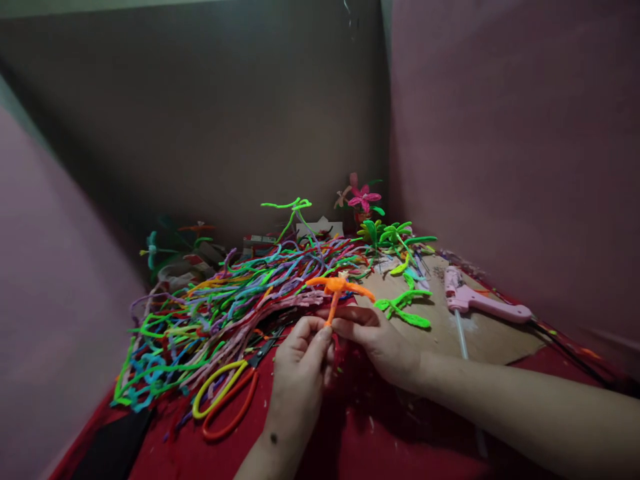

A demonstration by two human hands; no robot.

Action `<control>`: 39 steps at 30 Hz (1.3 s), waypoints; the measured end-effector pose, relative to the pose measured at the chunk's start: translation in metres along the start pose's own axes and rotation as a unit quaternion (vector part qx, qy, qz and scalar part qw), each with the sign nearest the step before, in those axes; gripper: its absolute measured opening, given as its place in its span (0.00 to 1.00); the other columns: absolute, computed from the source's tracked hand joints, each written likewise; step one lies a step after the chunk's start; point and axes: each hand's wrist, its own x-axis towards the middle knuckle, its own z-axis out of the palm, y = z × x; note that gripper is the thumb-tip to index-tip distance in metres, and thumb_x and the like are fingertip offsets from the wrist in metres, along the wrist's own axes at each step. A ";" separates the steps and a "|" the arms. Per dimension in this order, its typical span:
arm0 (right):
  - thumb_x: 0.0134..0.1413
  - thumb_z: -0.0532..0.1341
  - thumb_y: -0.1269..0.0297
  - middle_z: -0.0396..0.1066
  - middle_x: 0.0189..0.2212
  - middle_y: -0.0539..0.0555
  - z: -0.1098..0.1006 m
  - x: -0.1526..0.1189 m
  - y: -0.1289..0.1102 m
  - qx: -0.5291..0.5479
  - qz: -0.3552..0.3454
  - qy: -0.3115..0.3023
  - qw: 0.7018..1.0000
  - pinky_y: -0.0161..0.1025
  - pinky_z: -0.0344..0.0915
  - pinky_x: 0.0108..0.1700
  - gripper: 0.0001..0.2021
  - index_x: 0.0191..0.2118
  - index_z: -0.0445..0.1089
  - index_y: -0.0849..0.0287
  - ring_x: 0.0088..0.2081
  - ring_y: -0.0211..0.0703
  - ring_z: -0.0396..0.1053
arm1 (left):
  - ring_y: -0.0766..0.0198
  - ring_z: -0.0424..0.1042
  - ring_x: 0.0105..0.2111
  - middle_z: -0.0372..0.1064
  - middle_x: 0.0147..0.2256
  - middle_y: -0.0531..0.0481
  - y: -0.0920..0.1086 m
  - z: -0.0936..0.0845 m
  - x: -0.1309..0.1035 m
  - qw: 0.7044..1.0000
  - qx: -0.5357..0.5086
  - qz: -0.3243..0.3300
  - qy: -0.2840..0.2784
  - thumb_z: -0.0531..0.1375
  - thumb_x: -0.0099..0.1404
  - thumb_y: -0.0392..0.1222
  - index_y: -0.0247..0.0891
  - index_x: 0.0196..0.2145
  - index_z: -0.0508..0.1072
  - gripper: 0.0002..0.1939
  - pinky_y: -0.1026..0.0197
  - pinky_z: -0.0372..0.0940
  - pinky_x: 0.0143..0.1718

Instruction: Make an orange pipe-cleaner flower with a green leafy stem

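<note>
An orange pipe-cleaner flower (336,287) stands upright between my hands, its petals spread to both sides and a pale tip at its centre. My left hand (303,363) pinches the lower end of its orange stem between thumb and forefinger. From the right, my right hand (383,340) has its fingers closed on the same stem, just beside the left fingertips. Behind the right hand, a bright green leaf piece (405,308) lies on brown cardboard (430,340).
Many coloured pipe cleaners (240,287) are heaped at the left. Scissors (230,397) with yellow and orange handles lie before them. A pink glue gun (485,301) with a glue stick rests on the cardboard. Pink flowers (364,198) and green leaves (395,233) stand behind.
</note>
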 end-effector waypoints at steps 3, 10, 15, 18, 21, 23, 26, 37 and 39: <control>0.41 0.66 0.61 0.72 0.28 0.51 -0.004 0.003 0.006 0.025 0.017 0.000 1.000 0.35 0.62 0.33 0.14 0.36 0.74 0.61 0.31 0.38 0.66 | 0.79 0.44 0.09 0.55 0.15 0.63 0.005 0.001 0.002 0.988 -0.125 -0.080 -0.049 0.60 0.56 0.46 0.38 0.28 0.62 0.11 0.73 0.41 0.10; 0.43 0.65 0.65 0.68 0.20 0.49 -0.005 0.003 0.007 0.078 0.020 -0.009 0.997 0.34 0.61 0.27 0.08 0.30 0.72 0.63 0.22 0.35 0.64 | 0.76 0.51 0.10 0.60 0.18 0.60 0.005 -0.003 0.004 0.997 -0.011 -0.046 -0.068 0.57 0.58 0.45 0.38 0.29 0.64 0.09 0.71 0.48 0.10; 0.43 0.65 0.65 0.66 0.23 0.47 -0.004 0.001 0.002 0.033 -0.036 -0.003 0.999 0.32 0.59 0.31 0.06 0.27 0.71 0.62 0.26 0.33 0.61 | 0.69 0.63 0.21 0.63 0.23 0.55 -0.005 -0.007 0.002 0.938 0.279 0.204 -0.004 0.55 0.60 0.40 0.39 0.31 0.69 0.04 0.67 0.58 0.25; 0.46 0.63 0.60 0.67 0.25 0.49 -0.004 0.000 0.001 -0.041 -0.065 -0.002 0.997 0.35 0.60 0.37 0.09 0.30 0.72 0.62 0.30 0.37 0.62 | 0.67 0.65 0.23 0.66 0.25 0.53 -0.009 -0.010 0.002 0.898 0.347 0.270 0.013 0.54 0.60 0.38 0.39 0.31 0.70 0.06 0.67 0.58 0.28; 0.49 0.61 0.59 0.67 0.27 0.49 -0.004 -0.002 0.003 -0.109 -0.106 0.013 0.988 0.36 0.60 0.38 0.10 0.33 0.73 0.60 0.31 0.38 0.62 | 0.68 0.63 0.21 0.65 0.23 0.54 -0.011 -0.010 0.003 0.910 0.332 0.248 0.024 0.54 0.61 0.38 0.40 0.31 0.70 0.05 0.68 0.57 0.25; 0.51 0.60 0.59 0.66 0.26 0.49 -0.004 -0.003 0.005 -0.146 -0.121 0.009 0.982 0.36 0.60 0.38 0.09 0.32 0.73 0.58 0.31 0.39 0.62 | 0.70 0.61 0.19 0.62 0.21 0.56 -0.010 -0.008 0.002 0.936 0.283 0.207 0.031 0.54 0.61 0.40 0.40 0.30 0.69 0.05 0.69 0.56 0.22; 0.54 0.58 0.58 0.67 0.25 0.49 -0.005 -0.006 0.005 -0.185 -0.121 -0.019 0.975 0.38 0.60 0.40 0.10 0.32 0.74 0.56 0.31 0.40 0.63 | 0.73 0.57 0.15 0.58 0.18 0.59 -0.008 -0.002 0.001 0.982 0.151 0.113 0.020 0.56 0.60 0.43 0.39 0.28 0.67 0.07 0.70 0.53 0.17; 0.45 0.65 0.55 0.72 0.28 0.51 -0.003 -0.001 -0.001 -0.075 -0.066 0.004 0.995 0.40 0.62 0.45 0.14 0.35 0.76 0.59 0.34 0.40 0.68 | 0.80 0.48 0.09 0.57 0.15 0.62 -0.001 -0.005 0.008 0.989 -0.113 -0.057 -0.080 0.61 0.57 0.43 0.36 0.29 0.66 0.09 0.74 0.44 0.10; 0.44 0.65 0.54 0.71 0.25 0.51 -0.002 0.000 -0.001 -0.045 -0.048 -0.004 0.998 0.40 0.64 0.38 0.15 0.34 0.75 0.61 0.31 0.40 0.68 | 0.79 0.49 0.08 0.59 0.16 0.61 -0.003 -0.004 0.008 0.989 -0.108 -0.053 -0.082 0.60 0.57 0.44 0.36 0.30 0.66 0.09 0.74 0.44 0.09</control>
